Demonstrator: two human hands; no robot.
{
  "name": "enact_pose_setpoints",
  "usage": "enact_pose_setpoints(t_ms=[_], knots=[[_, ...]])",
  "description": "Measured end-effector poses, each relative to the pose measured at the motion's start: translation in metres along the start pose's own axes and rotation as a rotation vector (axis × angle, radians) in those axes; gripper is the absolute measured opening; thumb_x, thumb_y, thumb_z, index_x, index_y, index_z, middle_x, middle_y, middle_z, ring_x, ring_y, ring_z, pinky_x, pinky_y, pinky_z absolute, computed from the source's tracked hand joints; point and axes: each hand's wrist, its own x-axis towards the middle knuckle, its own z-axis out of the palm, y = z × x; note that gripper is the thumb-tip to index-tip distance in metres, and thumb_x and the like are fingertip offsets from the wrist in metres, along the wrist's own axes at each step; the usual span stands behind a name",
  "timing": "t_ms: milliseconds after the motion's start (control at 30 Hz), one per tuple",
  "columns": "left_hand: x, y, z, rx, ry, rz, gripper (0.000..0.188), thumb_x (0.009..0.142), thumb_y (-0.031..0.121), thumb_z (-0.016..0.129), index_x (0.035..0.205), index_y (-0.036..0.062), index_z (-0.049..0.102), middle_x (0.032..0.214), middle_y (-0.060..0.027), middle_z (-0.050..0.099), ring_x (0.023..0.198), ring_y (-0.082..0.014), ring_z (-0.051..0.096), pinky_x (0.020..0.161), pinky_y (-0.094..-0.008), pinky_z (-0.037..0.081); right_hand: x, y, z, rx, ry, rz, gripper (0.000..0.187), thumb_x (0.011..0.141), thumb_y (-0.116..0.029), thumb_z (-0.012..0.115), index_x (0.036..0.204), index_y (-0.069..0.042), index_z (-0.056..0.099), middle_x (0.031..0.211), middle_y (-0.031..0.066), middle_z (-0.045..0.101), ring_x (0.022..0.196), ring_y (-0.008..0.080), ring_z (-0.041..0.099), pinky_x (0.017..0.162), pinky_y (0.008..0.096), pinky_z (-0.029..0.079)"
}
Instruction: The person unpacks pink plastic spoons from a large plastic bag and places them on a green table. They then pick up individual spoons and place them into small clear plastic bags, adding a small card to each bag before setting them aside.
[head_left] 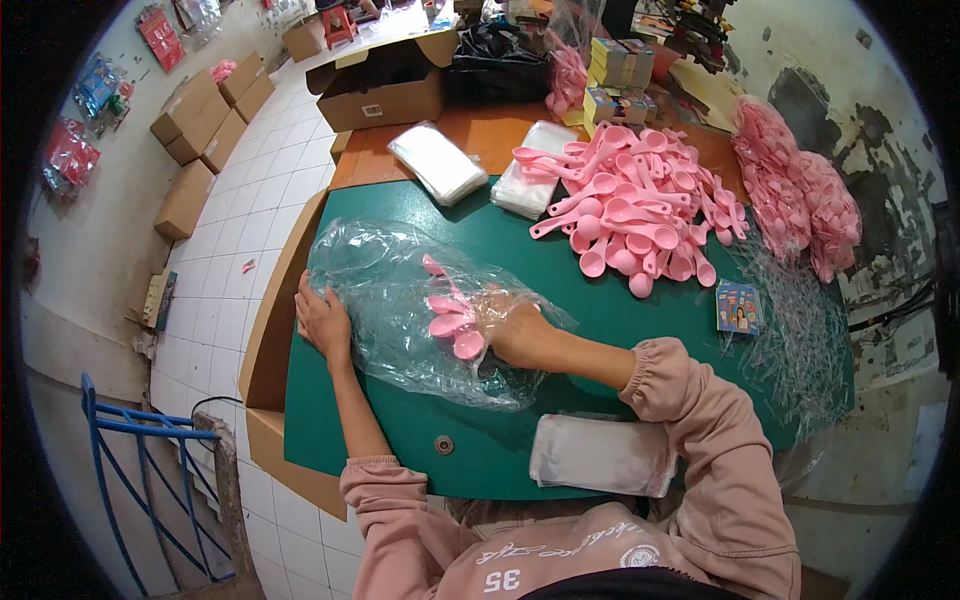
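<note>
A large clear plastic bag [385, 350] lies crumpled across the left half of the green table. My left hand [325, 322] grips the bag's left edge. Inside the bag is my right hand [522, 333], closed around several pink spoons [450, 325] that fan out to its left. The plastic and the spoons partly hide its fingertips. Beyond the right hand is a big heap of pink measuring spoons [630, 205].
Stacks of clear bags lie at the near edge [600, 455] and the far side [438, 163]. To the right are a small printed card [737, 307], clear plastic shreds [800, 360] and bagged pink items [790, 190]. An open carton [380, 98] stands at the back left.
</note>
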Motion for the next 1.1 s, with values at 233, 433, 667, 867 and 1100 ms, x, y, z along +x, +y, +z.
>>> enact_pose_setpoints(t_ms=[233,433,667,867,1100], knots=[[0.001,-0.001,0.001,-0.017,0.012,0.018,0.043,0.082,0.021,0.047,0.124,0.0169,0.035,0.114,-0.0084,0.046,0.112,-0.0270,0.039,0.091,-0.0485,0.025,-0.008,-0.020,0.006,-0.266,-0.037,0.221,0.030,0.069,-0.009,0.052,0.097,0.002,0.051,0.103,0.0210,0.047,0.099,0.0358,0.042,0.070,0.0494,0.037],[0.000,-0.003,0.002,0.013,0.018,-0.019,0.043,0.082,0.021,0.047,0.123,0.0179,0.036,0.114,-0.0076,0.046,0.112,-0.0266,0.039,0.091,-0.0484,0.026,-0.005,-0.023,0.007,-0.036,-0.147,0.229,0.025,0.070,-0.013,0.055,0.090,0.002,0.056,0.099,0.0223,0.050,0.095,0.0339,0.048,0.072,0.0473,0.040],[0.001,-0.002,0.000,0.026,0.006,-0.016,0.044,0.082,0.023,0.047,0.123,0.0189,0.035,0.114,-0.0074,0.046,0.112,-0.0268,0.040,0.091,-0.0477,0.027,-0.025,-0.030,0.012,-0.252,0.059,0.133,0.019,0.071,-0.011,0.050,0.088,-0.001,0.049,0.079,0.0114,0.053,0.076,0.0252,0.053,0.059,0.0369,0.044],[0.002,-0.004,0.002,0.018,0.003,-0.006,0.043,0.082,0.023,0.047,0.123,0.0191,0.036,0.115,-0.0074,0.046,0.111,-0.0270,0.040,0.091,-0.0474,0.026,-0.046,-0.022,0.004,-0.272,-0.002,0.022,0.020,0.075,-0.016,0.050,0.090,-0.003,0.046,0.078,0.0112,0.053,0.073,0.0239,0.055,0.055,0.0364,0.045],[0.001,-0.006,-0.001,0.016,0.013,-0.024,0.042,0.082,0.023,0.047,0.123,0.0180,0.036,0.115,-0.0082,0.046,0.112,-0.0275,0.039,0.092,-0.0475,0.026,-0.112,0.040,-0.145,0.192,-0.423,0.243,0.025,0.077,-0.013,0.053,0.100,-0.003,0.047,0.085,0.0170,0.056,0.081,0.0323,0.055,0.069,0.0373,0.042]])
